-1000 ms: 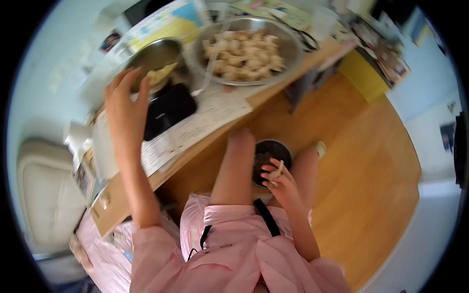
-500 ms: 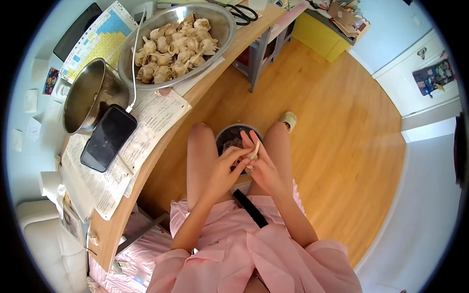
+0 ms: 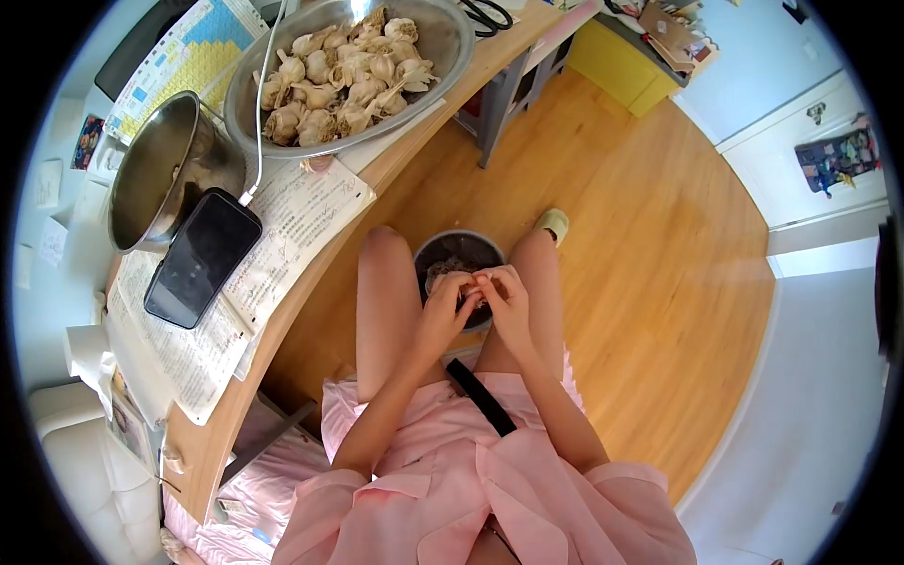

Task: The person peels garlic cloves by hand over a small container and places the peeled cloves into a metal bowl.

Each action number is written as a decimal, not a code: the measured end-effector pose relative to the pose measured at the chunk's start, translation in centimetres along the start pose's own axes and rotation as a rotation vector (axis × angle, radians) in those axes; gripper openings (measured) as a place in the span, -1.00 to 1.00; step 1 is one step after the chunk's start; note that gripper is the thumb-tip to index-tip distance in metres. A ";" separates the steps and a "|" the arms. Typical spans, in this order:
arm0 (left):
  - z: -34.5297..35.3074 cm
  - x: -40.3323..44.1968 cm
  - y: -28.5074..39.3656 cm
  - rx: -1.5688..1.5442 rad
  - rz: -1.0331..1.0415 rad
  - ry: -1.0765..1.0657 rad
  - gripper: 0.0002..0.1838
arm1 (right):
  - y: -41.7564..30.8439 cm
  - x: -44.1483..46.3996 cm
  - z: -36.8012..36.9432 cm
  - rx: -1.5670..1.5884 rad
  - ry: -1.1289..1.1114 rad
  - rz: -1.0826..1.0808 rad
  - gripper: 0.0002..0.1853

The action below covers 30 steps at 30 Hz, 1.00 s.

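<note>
Over the dark bin (image 3: 482, 247) between my knees, my left hand (image 3: 443, 311) and my right hand (image 3: 507, 306) meet with fingertips pinched together. Both are closed on a garlic bulb (image 3: 477, 294), which the fingers mostly hide. Scraps of pale, papery skin (image 3: 450, 268) lie inside the bin just under my hands. On the desk to the left, a large steel bowl (image 3: 459, 71) holds several whole garlic bulbs (image 3: 344, 80). Beside it a deep steel pot (image 3: 212, 155) stands tilted in view; little of its contents shows.
A phone (image 3: 203, 257) with a white cable leans against the pot, on handwritten papers (image 3: 301, 212) covering the wooden desk (image 3: 273, 353). Black-handled scissors (image 3: 487, 17) lie past the bowl. A yellow box (image 3: 617, 71) stands on the wooden floor (image 3: 659, 254) near the far wall.
My right hand has turned from stretched fingers with the garlic against it to a pinch. Both hands have drawn together over the bin. The view has shifted slightly.
</note>
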<state>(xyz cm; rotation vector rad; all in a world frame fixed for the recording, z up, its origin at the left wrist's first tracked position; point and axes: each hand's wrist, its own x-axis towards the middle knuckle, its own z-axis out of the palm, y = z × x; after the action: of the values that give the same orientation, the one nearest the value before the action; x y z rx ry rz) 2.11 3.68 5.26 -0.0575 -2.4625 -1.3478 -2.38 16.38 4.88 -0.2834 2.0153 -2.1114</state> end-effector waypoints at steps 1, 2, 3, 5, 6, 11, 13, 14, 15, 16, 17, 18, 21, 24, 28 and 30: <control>0.4 0.0 -0.4 -0.001 0.024 0.005 -0.73 | 0.5 0.3 -0.1 0.046 0.024 -0.009 -0.86; 0.8 0.0 -0.7 -0.013 -0.042 -0.038 -0.72 | 1.0 0.4 -0.3 0.047 0.016 -0.004 -0.86; 1.0 0.1 -0.8 -0.023 -0.109 -0.082 -0.70 | 1.3 0.4 -0.5 0.049 0.006 0.002 -0.86; 0.9 0.1 -1.0 -0.009 -0.179 -0.138 -0.68 | 1.9 0.7 -0.6 0.051 0.002 0.019 -0.85; 0.9 0.1 -1.2 0.015 -0.182 -0.151 -0.69 | 2.3 0.9 -0.7 0.051 0.008 0.031 -0.84; 2.1 0.3 -2.9 0.205 -0.132 -0.073 -0.72 | 3.8 1.5 -0.4 0.145 0.042 0.202 -0.79; 2.5 0.7 -3.6 0.270 -0.098 -0.024 -0.74 | 3.9 1.8 -0.2 0.282 0.075 0.307 -0.76; 2.6 0.8 -3.9 0.315 -0.100 -0.050 -0.75 | 4.2 1.9 -0.1 0.236 0.079 0.291 -0.75; 2.5 1.0 -3.9 0.361 -0.101 -0.076 -0.77 | 4.6 2.1 0.0 0.191 0.084 0.275 -0.73; 2.4 1.2 -3.9 0.406 -0.102 -0.103 -0.78 | 5.0 2.2 -0.1 0.145 0.089 0.259 -0.72; 2.5 1.3 -4.2 0.420 -0.074 -0.131 -0.78 | 5.2 2.3 -0.4 -0.102 0.052 0.168 -0.71; 2.8 1.3 -4.9 0.434 -0.047 -0.158 -0.78 | 4.6 2.4 -0.6 -0.350 0.014 0.076 -0.70; 4.1 1.0 -6.1 0.477 -0.031 -0.153 -0.77 | 4.1 3.2 -0.8 -0.518 -0.059 0.077 -0.70; 4.7 0.9 -7.0 0.503 -0.028 -0.116 -0.75 | 4.7 3.2 -0.7 -0.198 -0.013 0.254 -0.71; 5.4 0.7 -7.6 0.495 -0.037 -0.137 -0.75 | 6.5 2.6 -1.0 0.079 0.044 0.381 -0.70; 5.5 0.6 -7.4 0.462 -0.114 -0.170 -0.74 | 7.2 2.5 -1.1 0.100 0.049 0.375 -0.69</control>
<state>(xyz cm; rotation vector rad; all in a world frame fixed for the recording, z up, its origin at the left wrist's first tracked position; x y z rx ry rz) -1.33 4.04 -3.25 0.0834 -2.8972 -0.8092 -5.00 16.45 -2.39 0.1535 1.8084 -1.9847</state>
